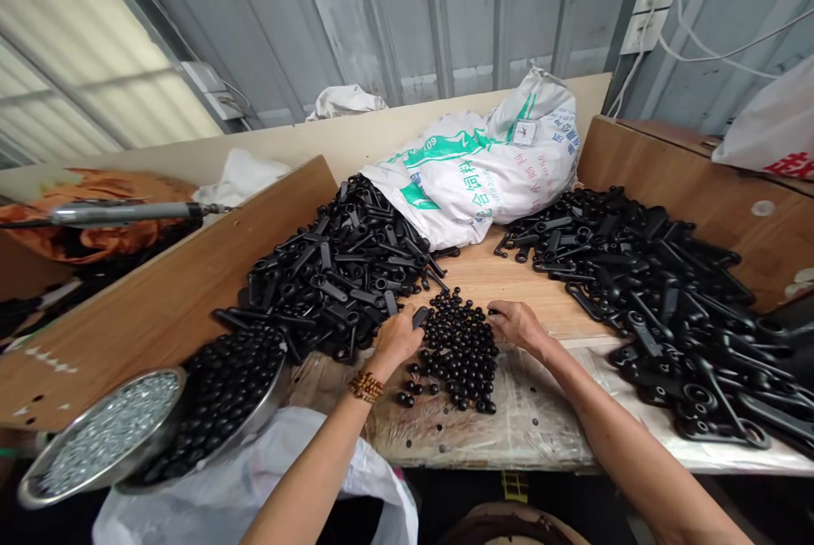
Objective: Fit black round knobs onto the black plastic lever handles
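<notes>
left hand (398,337) grasping a black handle (420,317), right hand (520,326) pinching a small dark piece (493,312), loose black balls (461,350) between both hands near the front edge of the surface (534,284), handle piles (343,265) toward its left and right edges, printed white sack (471,168) at the back

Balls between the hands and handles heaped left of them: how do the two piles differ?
The balls are small and round; the handles are longer, many with ringed ends. The balls lie spread low on the table; the handles are heaped higher, beside the sack. Both are black and lie loose.
</notes>
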Demonstrator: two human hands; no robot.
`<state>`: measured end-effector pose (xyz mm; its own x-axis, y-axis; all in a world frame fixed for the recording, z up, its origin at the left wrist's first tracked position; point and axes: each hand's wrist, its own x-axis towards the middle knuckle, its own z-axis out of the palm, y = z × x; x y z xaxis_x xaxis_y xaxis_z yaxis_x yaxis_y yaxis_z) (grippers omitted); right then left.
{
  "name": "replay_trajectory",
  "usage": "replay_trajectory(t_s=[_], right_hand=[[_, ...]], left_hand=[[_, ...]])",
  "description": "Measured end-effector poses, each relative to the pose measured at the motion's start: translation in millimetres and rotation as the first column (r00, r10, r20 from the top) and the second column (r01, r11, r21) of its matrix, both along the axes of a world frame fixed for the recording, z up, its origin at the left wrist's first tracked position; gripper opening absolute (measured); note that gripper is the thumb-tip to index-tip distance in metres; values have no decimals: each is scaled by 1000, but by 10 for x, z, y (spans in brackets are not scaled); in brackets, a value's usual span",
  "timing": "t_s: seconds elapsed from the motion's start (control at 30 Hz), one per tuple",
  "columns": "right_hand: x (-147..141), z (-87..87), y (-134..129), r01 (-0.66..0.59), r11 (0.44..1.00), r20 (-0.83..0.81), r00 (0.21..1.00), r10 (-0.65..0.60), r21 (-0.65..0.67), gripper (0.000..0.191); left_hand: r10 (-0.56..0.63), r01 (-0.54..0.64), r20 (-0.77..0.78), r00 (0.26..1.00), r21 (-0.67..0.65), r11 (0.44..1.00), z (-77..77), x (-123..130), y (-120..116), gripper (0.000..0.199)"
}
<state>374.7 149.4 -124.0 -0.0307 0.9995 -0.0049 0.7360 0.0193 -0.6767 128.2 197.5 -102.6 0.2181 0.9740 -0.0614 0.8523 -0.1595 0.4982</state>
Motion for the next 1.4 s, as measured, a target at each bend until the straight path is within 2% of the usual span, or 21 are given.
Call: replay_trajectory(t_s=[0.07, 0.1, 0.13, 0.17, 0.2, 0.27, 0.33, 0.4, 0.43, 0.5, 0.63, 0.8, 1.03, 1.23, 1.4], right_hand=[[-1, 78, -118, -21, 1000, -144, 989, 24, 20, 28], [-6, 127, -192, -34, 999, -269, 962, 43, 35, 30], [-15, 180, -275, -50, 997, -429, 901, 68, 53, 31], [-27, 234, -365, -66, 995, -603, 792, 95, 70, 30], [-42, 288, -459, -84, 993, -759, 640, 118, 84, 29], [-79, 380, -647, -128, 987, -934, 331, 132, 95, 24], [-118, 442, -816, -168, 982, -975, 187, 117, 85, 21], [-149, 472, -953, -181, 981, -988, 118, 98, 76, 20], [-161, 478, -1009, -176, 982, -991, 100, 90, 71, 20], [-179, 480, -1099, -153, 986, -993, 85, 76, 62, 20], [-229, 479, -1216, -72, 996, -992, 113, 61, 53, 19], [-354, 499, -1290, 47, 997, -984, 173, 50, 59, 17], [-474, 496, -1341, 131, 990, -982, 189, 26, 52, 20], [-525, 444, -1392, 206, 978, -979, 206, -11, 33, 20], [-528, 468, -1434, 260, 965, -978, 193, -73, -20, 21]], left_hand=[[-1, 4, 147, 989, -20, 1000, 78, -23, -90, 37], [-9, 18, 226, 974, -40, 999, 126, -21, -155, 37], [-19, 39, 300, 954, -61, 997, 177, -8, -233, 36], [-30, 62, 359, 933, -77, 995, 230, 15, -324, 35], [-42, 90, 425, 904, -93, 992, 282, 47, -425, 33], [-61, 181, 602, 796, -141, 973, 374, 132, -642, 31], [-46, 297, 784, 619, -180, 938, 440, 229, -853, 30], [-20, 375, 881, 474, -181, 909, 474, 319, -1029, 28], [-24, 382, 891, 453, -169, 908, 478, 358, -1100, 27], [-65, 386, 881, 469, -138, 912, 468, 421, -1208, 24], [-213, 400, 771, 600, -59, 915, 425, 493, -1343, 18], [-289, 347, 626, 724, 31, 937, 440, 542, -1458, 15], [-289, 240, 471, 834, 163, 957, 484, 586, -1519, 18], [-298, 234, 238, 924, 263, 936, 342, 588, -1544, 23], [-266, 189, 192, 945, 345, 920, 277, 655, -1585, 23]])
